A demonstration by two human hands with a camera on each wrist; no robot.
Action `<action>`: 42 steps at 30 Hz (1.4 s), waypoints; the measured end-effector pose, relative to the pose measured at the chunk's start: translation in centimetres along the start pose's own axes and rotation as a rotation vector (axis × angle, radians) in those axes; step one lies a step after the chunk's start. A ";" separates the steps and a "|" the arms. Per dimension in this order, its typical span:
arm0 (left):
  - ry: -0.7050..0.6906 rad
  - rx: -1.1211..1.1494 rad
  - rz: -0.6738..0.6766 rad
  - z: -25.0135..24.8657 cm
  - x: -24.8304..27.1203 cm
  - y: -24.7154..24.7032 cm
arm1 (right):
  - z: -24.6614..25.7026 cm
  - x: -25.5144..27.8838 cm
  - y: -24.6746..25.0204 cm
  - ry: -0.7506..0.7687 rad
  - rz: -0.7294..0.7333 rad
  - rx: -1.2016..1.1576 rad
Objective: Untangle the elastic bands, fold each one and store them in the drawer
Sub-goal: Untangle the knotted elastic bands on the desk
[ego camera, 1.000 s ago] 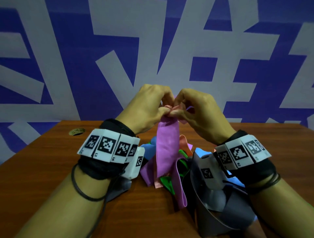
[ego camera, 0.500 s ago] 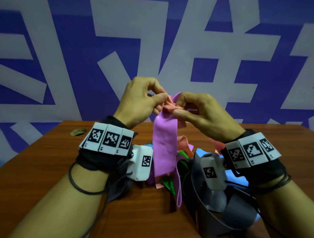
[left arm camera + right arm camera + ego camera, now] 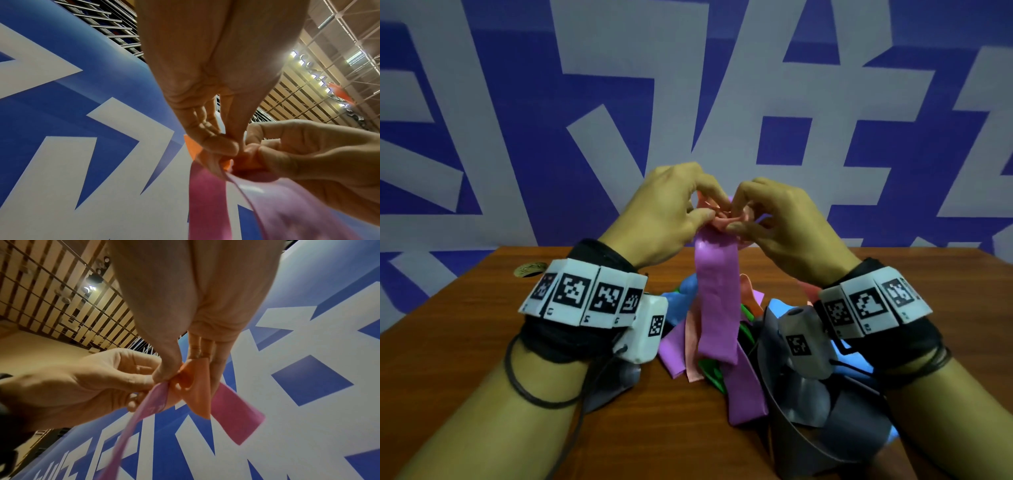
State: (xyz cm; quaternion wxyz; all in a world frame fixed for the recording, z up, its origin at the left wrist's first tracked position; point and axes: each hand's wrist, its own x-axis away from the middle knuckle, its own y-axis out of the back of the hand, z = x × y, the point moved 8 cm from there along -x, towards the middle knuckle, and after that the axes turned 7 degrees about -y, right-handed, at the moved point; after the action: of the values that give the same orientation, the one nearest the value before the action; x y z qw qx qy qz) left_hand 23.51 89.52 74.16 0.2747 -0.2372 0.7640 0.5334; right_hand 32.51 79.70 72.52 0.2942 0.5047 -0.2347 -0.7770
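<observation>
Both hands are raised above the table, working a knot where an orange band (image 3: 717, 219) is tied with a purple band (image 3: 717, 301). My left hand (image 3: 671, 209) pinches the orange band at the knot (image 3: 226, 162) with thumb and fingers. My right hand (image 3: 777, 222) pinches the same knot (image 3: 191, 382) from the other side. The purple band hangs straight down from the knot into a tangled heap of bands (image 3: 726, 363) on the table: purple, pink, green, blue and grey. No drawer is in view.
The wooden table (image 3: 465, 342) runs to a blue-and-white patterned wall (image 3: 517, 137). A small round brass fitting (image 3: 529, 269) sits in the table at the far left. Wide grey bands (image 3: 808, 421) lie near my right forearm.
The hands opened apart at the knot half a second ago and have closed in on it again. The purple band still hangs from the knot.
</observation>
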 end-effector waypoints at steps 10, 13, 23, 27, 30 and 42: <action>-0.030 -0.059 0.007 -0.4 0.0 -0.7 | 1.2 0.2 0.1 0.066 -0.027 -0.015; -0.018 -0.049 -0.050 -0.2 0.0 -0.4 | 0.5 0.1 -0.1 0.030 0.003 -0.055; 0.125 0.437 -0.057 1.4 0.6 1.2 | 1.8 0.3 0.0 0.028 0.115 -0.116; 0.159 0.524 -0.085 1.7 0.5 0.9 | 1.9 0.5 0.3 0.032 0.146 -0.160; 0.207 0.571 -0.104 2.1 0.5 0.3 | 1.8 0.5 0.1 0.024 0.165 -0.173; 0.345 0.600 -0.261 4.5 0.9 1.1 | 2.0 0.8 -1.6 0.065 0.322 -0.099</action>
State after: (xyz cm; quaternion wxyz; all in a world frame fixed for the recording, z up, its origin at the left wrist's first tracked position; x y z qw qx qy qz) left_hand 22.86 94.03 73.03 0.2650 -0.3279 0.8849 0.1983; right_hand 30.08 80.39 71.72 0.4468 0.4703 -0.2641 -0.7137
